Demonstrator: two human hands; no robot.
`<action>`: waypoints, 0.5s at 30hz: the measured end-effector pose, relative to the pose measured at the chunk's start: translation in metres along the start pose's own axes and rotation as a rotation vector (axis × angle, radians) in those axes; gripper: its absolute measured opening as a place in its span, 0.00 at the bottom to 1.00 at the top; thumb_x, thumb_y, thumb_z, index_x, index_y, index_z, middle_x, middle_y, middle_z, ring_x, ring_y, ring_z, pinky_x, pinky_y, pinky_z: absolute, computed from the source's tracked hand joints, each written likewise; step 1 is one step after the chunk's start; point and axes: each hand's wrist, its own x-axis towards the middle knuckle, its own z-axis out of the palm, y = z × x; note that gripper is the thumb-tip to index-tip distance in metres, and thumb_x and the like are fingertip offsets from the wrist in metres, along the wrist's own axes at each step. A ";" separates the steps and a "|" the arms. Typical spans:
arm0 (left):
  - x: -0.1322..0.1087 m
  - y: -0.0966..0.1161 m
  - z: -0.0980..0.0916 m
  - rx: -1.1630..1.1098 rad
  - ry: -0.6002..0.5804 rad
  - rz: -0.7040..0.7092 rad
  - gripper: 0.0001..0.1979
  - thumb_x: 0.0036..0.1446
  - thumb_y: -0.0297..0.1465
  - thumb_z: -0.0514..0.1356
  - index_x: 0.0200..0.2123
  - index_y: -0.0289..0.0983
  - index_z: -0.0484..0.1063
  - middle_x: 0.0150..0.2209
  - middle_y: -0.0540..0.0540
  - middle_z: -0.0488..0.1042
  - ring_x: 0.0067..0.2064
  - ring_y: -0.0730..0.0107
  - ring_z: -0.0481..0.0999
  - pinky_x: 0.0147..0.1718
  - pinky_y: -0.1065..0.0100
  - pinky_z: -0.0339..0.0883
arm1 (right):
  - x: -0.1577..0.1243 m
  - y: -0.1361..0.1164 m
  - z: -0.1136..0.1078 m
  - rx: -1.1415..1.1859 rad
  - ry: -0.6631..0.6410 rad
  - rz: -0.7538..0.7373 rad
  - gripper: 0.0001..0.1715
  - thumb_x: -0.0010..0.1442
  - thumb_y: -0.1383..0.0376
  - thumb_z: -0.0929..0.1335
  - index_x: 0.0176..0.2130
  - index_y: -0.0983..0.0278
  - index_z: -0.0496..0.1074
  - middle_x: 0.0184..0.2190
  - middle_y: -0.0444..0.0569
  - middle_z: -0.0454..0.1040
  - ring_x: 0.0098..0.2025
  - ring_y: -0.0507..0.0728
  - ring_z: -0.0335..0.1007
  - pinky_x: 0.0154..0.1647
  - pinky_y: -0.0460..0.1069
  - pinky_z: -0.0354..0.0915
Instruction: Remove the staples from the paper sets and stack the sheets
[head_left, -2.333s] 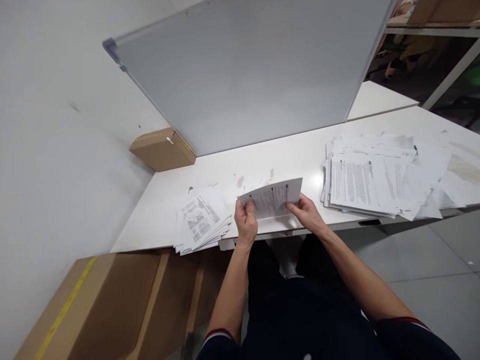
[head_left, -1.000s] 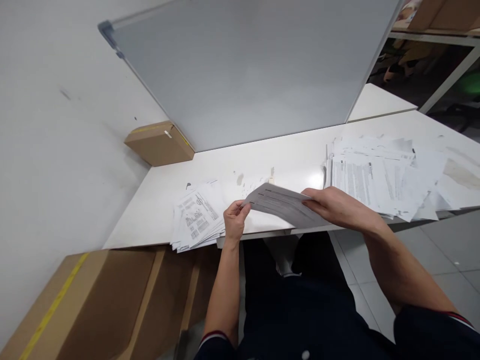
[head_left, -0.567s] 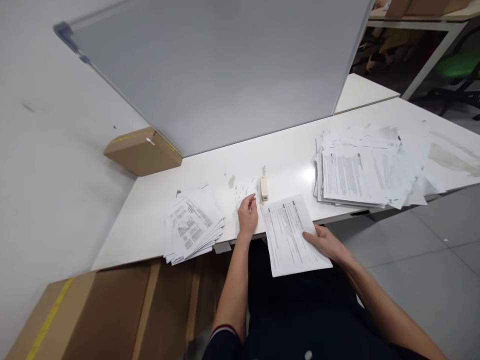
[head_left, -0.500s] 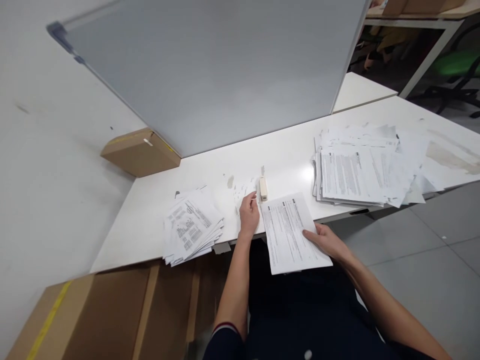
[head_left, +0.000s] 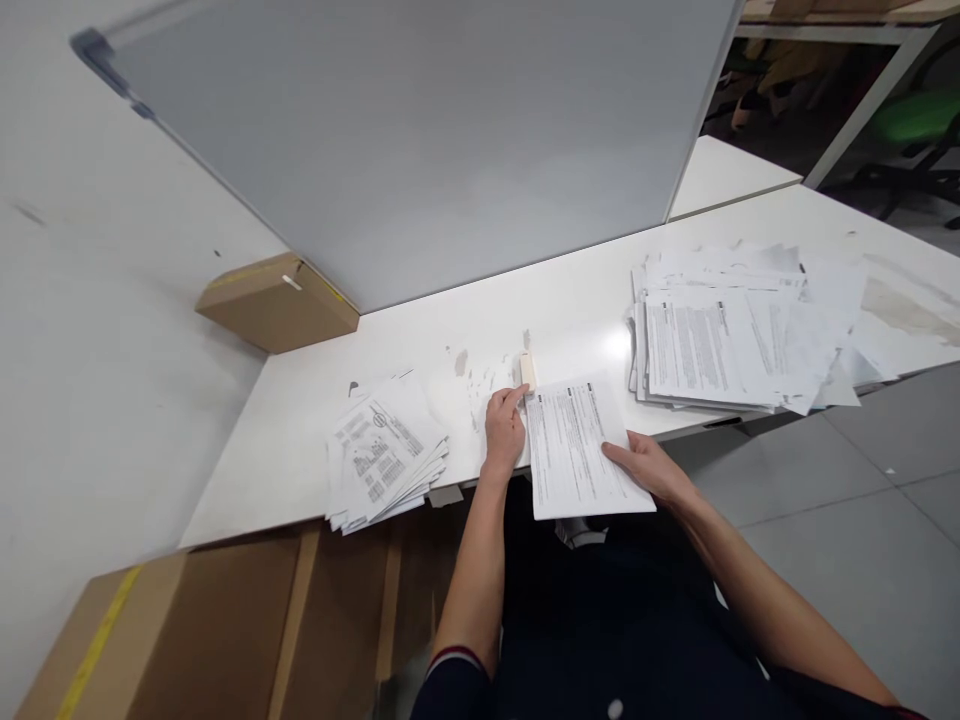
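My right hand (head_left: 649,465) grips the right edge of a printed paper sheaf (head_left: 581,450), thumb on top and fingers underneath. The sheaf is held at the table's front edge, with its far left corner close to a small cream block (head_left: 527,371) that looks like a stapler. My left hand (head_left: 506,425) is beside that corner. Its index finger stretches to the block's near end and seems to touch it, while the other fingers are loosely bent.
A fanned pile of printed papers (head_left: 386,455) lies left on the white table (head_left: 300,420). A larger, uneven stack (head_left: 705,345) is at right. Behind stands a whiteboard (head_left: 450,150). Cardboard boxes are at the back left (head_left: 281,305) and below the table (head_left: 210,620).
My right hand has brought the sheaf slightly up and away from my body, toward the cream block. My left hand has shifted right, its index finger now at the block's near end.
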 end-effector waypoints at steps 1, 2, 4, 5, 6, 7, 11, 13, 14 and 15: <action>0.000 0.000 0.001 0.005 0.005 0.002 0.25 0.54 0.18 0.43 0.50 0.42 0.67 0.42 0.44 0.65 0.46 0.68 0.64 0.46 0.64 0.61 | 0.001 0.001 0.000 0.001 0.003 -0.004 0.23 0.53 0.58 0.67 0.48 0.64 0.68 0.37 0.52 0.76 0.34 0.59 0.74 0.31 0.50 0.70; 0.000 -0.001 0.002 0.014 0.012 0.003 0.26 0.53 0.17 0.43 0.49 0.42 0.67 0.42 0.44 0.65 0.46 0.68 0.64 0.46 0.63 0.61 | 0.002 0.001 0.000 -0.001 0.008 -0.008 0.23 0.53 0.58 0.67 0.48 0.64 0.68 0.37 0.52 0.77 0.34 0.59 0.74 0.31 0.50 0.70; 0.000 -0.001 0.003 0.042 0.021 0.003 0.27 0.51 0.16 0.43 0.48 0.41 0.68 0.41 0.44 0.65 0.45 0.68 0.64 0.45 0.63 0.61 | 0.003 0.002 0.001 -0.013 0.024 -0.016 0.22 0.53 0.59 0.67 0.47 0.64 0.68 0.37 0.52 0.77 0.34 0.59 0.74 0.31 0.50 0.70; 0.000 -0.001 0.004 0.057 0.021 0.003 0.27 0.51 0.16 0.43 0.48 0.41 0.68 0.41 0.44 0.65 0.45 0.67 0.64 0.45 0.63 0.61 | 0.003 0.001 0.002 -0.024 0.035 -0.020 0.22 0.53 0.59 0.67 0.47 0.64 0.68 0.37 0.52 0.77 0.34 0.59 0.74 0.31 0.50 0.70; -0.001 -0.001 0.004 0.071 0.022 0.002 0.27 0.50 0.15 0.43 0.47 0.41 0.69 0.40 0.44 0.66 0.44 0.67 0.64 0.45 0.63 0.61 | 0.003 0.000 0.003 -0.036 0.047 -0.026 0.22 0.53 0.59 0.67 0.47 0.64 0.68 0.37 0.52 0.77 0.35 0.59 0.74 0.31 0.51 0.70; -0.001 -0.001 0.004 0.082 0.021 0.003 0.27 0.50 0.15 0.43 0.47 0.41 0.69 0.40 0.44 0.66 0.44 0.67 0.64 0.44 0.63 0.61 | 0.001 -0.002 0.004 -0.052 0.058 -0.032 0.21 0.53 0.59 0.67 0.47 0.64 0.68 0.36 0.52 0.77 0.35 0.60 0.74 0.32 0.51 0.70; -0.002 -0.001 0.003 0.095 0.034 0.030 0.26 0.52 0.17 0.43 0.52 0.41 0.64 0.41 0.43 0.66 0.45 0.67 0.64 0.45 0.63 0.62 | -0.009 -0.016 0.002 -0.128 0.120 -0.049 0.20 0.53 0.61 0.67 0.45 0.65 0.68 0.36 0.52 0.77 0.36 0.59 0.74 0.33 0.50 0.70; -0.003 -0.002 0.003 0.088 0.055 0.046 0.26 0.54 0.18 0.43 0.54 0.39 0.61 0.41 0.43 0.67 0.45 0.67 0.65 0.45 0.63 0.62 | -0.016 -0.025 -0.008 -0.153 0.176 -0.069 0.19 0.52 0.61 0.67 0.44 0.66 0.68 0.35 0.52 0.77 0.34 0.59 0.74 0.31 0.50 0.70; -0.003 -0.002 0.003 0.085 0.071 0.051 0.26 0.54 0.19 0.43 0.55 0.39 0.60 0.42 0.42 0.67 0.45 0.67 0.65 0.46 0.64 0.62 | -0.019 -0.030 -0.015 -0.162 0.211 -0.087 0.20 0.52 0.61 0.67 0.44 0.66 0.68 0.34 0.52 0.77 0.33 0.59 0.74 0.30 0.50 0.70; -0.004 -0.002 0.004 0.086 0.090 0.057 0.25 0.55 0.19 0.43 0.55 0.38 0.59 0.42 0.42 0.68 0.45 0.67 0.66 0.46 0.64 0.62 | -0.021 -0.036 -0.024 -0.172 0.261 -0.109 0.20 0.52 0.60 0.68 0.44 0.66 0.68 0.34 0.53 0.77 0.32 0.59 0.74 0.29 0.50 0.70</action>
